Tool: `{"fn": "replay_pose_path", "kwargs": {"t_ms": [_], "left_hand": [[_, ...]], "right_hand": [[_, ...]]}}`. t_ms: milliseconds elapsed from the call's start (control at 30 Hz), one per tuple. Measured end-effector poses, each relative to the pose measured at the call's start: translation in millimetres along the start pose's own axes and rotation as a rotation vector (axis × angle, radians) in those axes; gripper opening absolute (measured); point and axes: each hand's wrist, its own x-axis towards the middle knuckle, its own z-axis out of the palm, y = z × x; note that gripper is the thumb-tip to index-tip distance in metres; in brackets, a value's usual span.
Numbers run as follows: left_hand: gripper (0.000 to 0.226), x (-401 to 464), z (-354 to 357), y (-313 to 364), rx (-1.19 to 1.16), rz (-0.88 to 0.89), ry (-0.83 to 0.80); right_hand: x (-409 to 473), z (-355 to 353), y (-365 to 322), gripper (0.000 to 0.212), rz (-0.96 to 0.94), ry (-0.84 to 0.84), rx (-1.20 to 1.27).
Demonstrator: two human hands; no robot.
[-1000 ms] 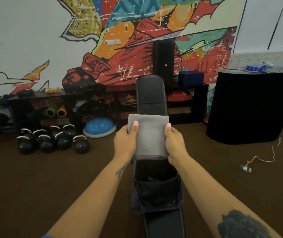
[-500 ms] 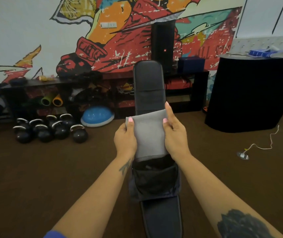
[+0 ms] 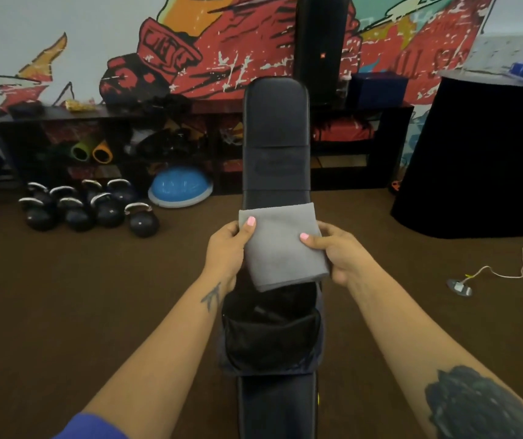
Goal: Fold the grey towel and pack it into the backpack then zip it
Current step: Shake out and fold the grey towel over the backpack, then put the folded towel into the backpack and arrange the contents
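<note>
Grey towel (image 3: 282,248) folded, above bench (image 3: 275,128) | left hand (image 3: 228,248), right hand (image 3: 336,251) pinch its sides | long axis 11–5 | backpack (image 3: 269,337) mouth open at 6 o'clock, just below.

A long, narrow black padded worktop (image 3: 275,128) runs away from the viewer over a brown floor (image 3: 63,296). An open dark backpack (image 3: 271,340) rests directly on its near half, mouth facing up, spanning its full width.

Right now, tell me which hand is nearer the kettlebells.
Left. The left hand grips the grey towel's left edge, on the kettlebells' side; the right hand grips its far edge.
</note>
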Motion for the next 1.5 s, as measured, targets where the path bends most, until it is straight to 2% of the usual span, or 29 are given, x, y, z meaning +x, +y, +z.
{"fn": "replay_pose_path", "kwargs": {"t_ms": [67, 133, 200, 233, 267, 333, 367, 400, 467, 567, 733, 800, 900, 1033, 1100, 1233, 1300, 1400, 1500], "left_hand": [[0.021, 17, 10, -9, -0.047, -0.051, 0.009], [0.018, 32, 19, -18, -0.089, -0.084, 0.002], [0.017, 45, 24, -29, -0.118, -0.114, 0.019], [0.017, 48, 24, -33, -0.121, -0.119, 0.017], [0.016, 53, 25, -40, -0.121, -0.135, 0.018], [0.015, 60, 28, -54, -0.101, -0.166, 0.006], [0.015, 63, 28, -62, -0.093, -0.188, -0.002], [0.014, 65, 28, -71, -0.092, -0.21, -0.014], [0.014, 72, 25, -89, -0.086, -0.251, -0.021], [0.024, 82, 21, -109, -0.054, -0.301, -0.06], [0.023, 112, 10, -141, 0.046, -0.405, -0.097], [0.024, 124, 1, -157, 0.146, -0.444, -0.104], [0.03, 141, -14, -194, 0.451, -0.443, -0.138], [0.049, 161, -21, -237, 1.019, -0.217, -0.309], [0.059, 172, -15, -257, 1.128, -0.125, -0.411], [0.069, 192, -2, -295, 1.358, -0.045, -0.528], [0.064, 196, 0, -308, 1.434, -0.043, -0.538], [0.027, 196, 2, -316, 1.43, -0.068, -0.516], [0.022, 189, 3, -315, 1.399, -0.07, -0.506]], "right_hand": [[22, -13, 0, 0.068, -0.159, 0.084, -0.056], [41, -25, -1, 0.084, -0.266, 0.009, -0.136], [61, -36, 0, 0.096, -0.207, -0.093, -0.177], [65, -38, -1, 0.094, -0.13, -0.129, -0.183], [69, -41, -1, 0.08, -0.024, -0.163, -0.181], [79, -44, 5, 0.032, 0.166, -0.215, -0.203], [85, -47, 13, 0.018, 0.238, -0.222, -0.198], [91, -49, 22, 0.014, 0.284, -0.227, -0.179], [108, -53, 43, 0.019, 0.326, -0.212, -0.132], [128, -54, 63, 0.039, 0.291, -0.125, -0.171], [160, -51, 71, 0.04, 0.115, -0.043, -0.431], [174, -49, 74, 0.033, 0.048, -0.024, -0.581], [200, -44, 86, 0.02, -0.023, -0.029, -0.892], [225, -32, 109, 0.007, -0.055, -0.131, -1.214], [234, -26, 123, 0.015, -0.086, -0.154, -1.327], [253, -21, 147, 0.006, -0.187, -0.133, -1.425], [264, -21, 154, 0.008, -0.22, -0.135, -1.442], [277, -20, 157, 0.007, -0.25, -0.175, -1.457], [289, -21, 157, 0.009, -0.278, -0.179, -1.472]]}}
